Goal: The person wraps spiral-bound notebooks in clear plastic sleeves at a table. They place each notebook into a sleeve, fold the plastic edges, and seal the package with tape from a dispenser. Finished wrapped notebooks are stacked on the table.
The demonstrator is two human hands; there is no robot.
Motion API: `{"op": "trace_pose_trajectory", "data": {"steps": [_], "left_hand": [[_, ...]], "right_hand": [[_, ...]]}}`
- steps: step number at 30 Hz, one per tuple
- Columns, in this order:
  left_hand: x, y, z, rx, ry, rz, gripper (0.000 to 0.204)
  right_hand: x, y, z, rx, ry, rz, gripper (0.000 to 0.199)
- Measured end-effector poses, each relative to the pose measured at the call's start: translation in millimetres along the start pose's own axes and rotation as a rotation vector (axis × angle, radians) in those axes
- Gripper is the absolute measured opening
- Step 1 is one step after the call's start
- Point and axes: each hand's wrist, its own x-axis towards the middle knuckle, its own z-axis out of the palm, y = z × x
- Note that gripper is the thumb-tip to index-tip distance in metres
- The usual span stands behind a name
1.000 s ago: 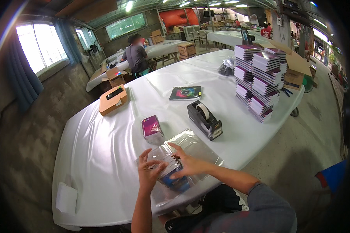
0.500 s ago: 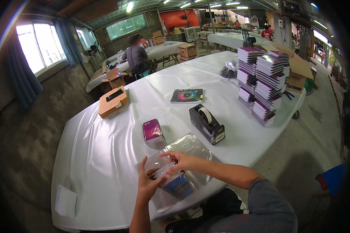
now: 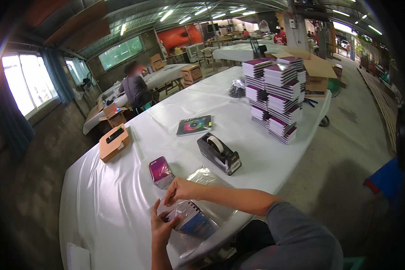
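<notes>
A spiral-bound notebook (image 3: 194, 226) with a blue and white cover lies tilted at the near table edge, with clear plastic film around it. My left hand (image 3: 161, 225) grips its left end, thumb on top and fingers beneath. Just above, my right hand (image 3: 179, 191) is closed in a pinch at the loose end of the clear plastic bag (image 3: 183, 208). More clear plastic bags (image 3: 204, 174) lie flat beyond and partly under my right forearm. A short stack of purple-covered notebooks (image 3: 160, 170) sits past my hands.
A black tape dispenser (image 3: 219, 154) and a dark notebook with a colourful ring (image 3: 194, 125) lie ahead. Tall notebook stacks (image 3: 274, 96) stand at the right beside an open carton (image 3: 317, 74). A flat cardboard box (image 3: 114, 146) holds a black phone-like object. Another person (image 3: 137, 90) sits further back.
My view has turned right, so the scene shifts left. My right hand has moved from the notebook's top edge to the film's loose end; more of the spiral binding shows.
</notes>
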Motion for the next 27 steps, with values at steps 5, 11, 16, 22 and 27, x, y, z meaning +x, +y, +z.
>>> {"op": "trace_pose_trajectory", "data": {"steps": [5, 11, 16, 22, 27], "left_hand": [[3.9, -8.5, -2.1, -0.068, -0.041, -0.039, 0.089], [2.3, -2.1, 4.6, -0.012, -0.031, -0.015, 0.088], [0.1, -2.1, -1.0, -0.033, -0.026, 0.008, 0.089], [4.4, -6.1, -1.9, -0.025, -0.009, 0.014, 0.09], [2.8, 1.3, 2.4, -0.008, -0.028, -0.013, 0.084]], "right_hand": [[-9.6, -5.0, -1.6, 0.136, 0.179, -0.134, 0.023], [-34.8, 8.2, -47.2, -0.111, -0.189, 0.246, 0.05], [-31.6, -5.9, -31.8, -0.19, -0.175, 0.388, 0.042], [-4.5, 2.7, -19.2, -0.163, -0.095, 0.308, 0.031], [16.8, 10.2, -10.0, -0.208, 0.003, -0.198, 0.018]]}}
